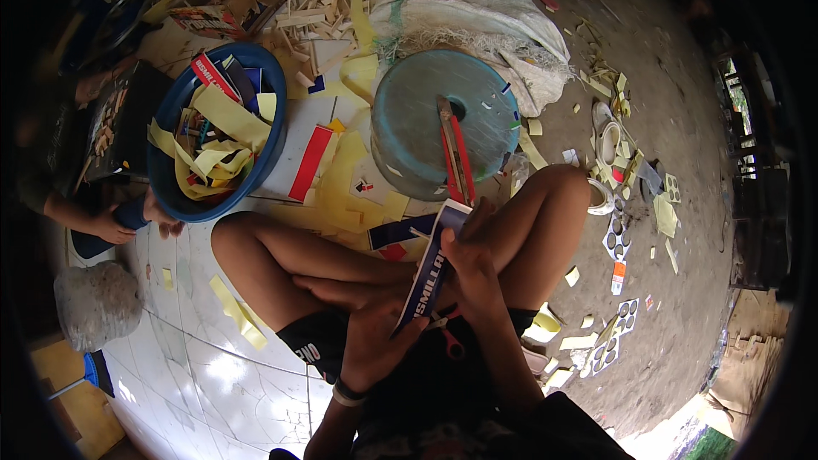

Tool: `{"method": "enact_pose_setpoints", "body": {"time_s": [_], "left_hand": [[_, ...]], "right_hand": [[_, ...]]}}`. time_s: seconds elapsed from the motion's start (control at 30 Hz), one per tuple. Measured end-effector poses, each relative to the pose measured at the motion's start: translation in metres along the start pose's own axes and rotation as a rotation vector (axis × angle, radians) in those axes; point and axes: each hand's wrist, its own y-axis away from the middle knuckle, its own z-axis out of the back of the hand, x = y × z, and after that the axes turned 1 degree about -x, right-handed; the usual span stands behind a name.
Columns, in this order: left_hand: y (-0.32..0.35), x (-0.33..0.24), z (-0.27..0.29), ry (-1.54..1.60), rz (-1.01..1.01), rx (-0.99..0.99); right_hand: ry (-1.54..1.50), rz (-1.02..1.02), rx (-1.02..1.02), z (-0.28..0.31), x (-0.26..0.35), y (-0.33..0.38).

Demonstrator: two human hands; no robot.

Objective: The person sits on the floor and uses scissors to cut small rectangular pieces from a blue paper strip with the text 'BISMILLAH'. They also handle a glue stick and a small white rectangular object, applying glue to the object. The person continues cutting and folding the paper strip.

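Note:
My left hand and my right hand both grip a narrow dark blue strip with white lettering, held slanted over my lap. The left hand is at its lower end; the right thumb presses near its upper, pale end. Red-handled scissors lie in my lap between the wrists. Just beyond my crossed legs, a darker blue piece and a small red scrap lie on the floor. Farther off, a long red-edged tool rests on a round blue-green upturned tub.
A blue basin full of yellow strips stands at the left, near another person's hand. A red strip lies beside it. Wood pieces and a white sack are at the back. Scraps and shoes litter the right floor.

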Motion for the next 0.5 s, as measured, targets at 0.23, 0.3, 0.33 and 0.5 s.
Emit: {"method": "enact_pose_setpoints", "body": {"time_s": [0.23, 0.3, 0.33, 0.5], "left_hand": [[-0.006, 0.001, 0.001, 0.033, 0.062, -0.085], [-0.007, 0.002, 0.000, 0.000, 0.054, -0.070], [-0.007, 0.002, -0.002, -0.030, 0.062, -0.065], [-0.001, 0.008, -0.018, 0.023, -0.033, -0.031]], "right_hand": [[0.112, 0.046, 0.090, -0.004, 0.007, 0.002], [0.079, 0.022, 0.129, -0.005, 0.013, 0.007], [0.040, 0.029, 0.177, -0.004, 0.016, 0.009], [0.146, -0.029, 0.140, 0.001, 0.026, 0.009]]}}
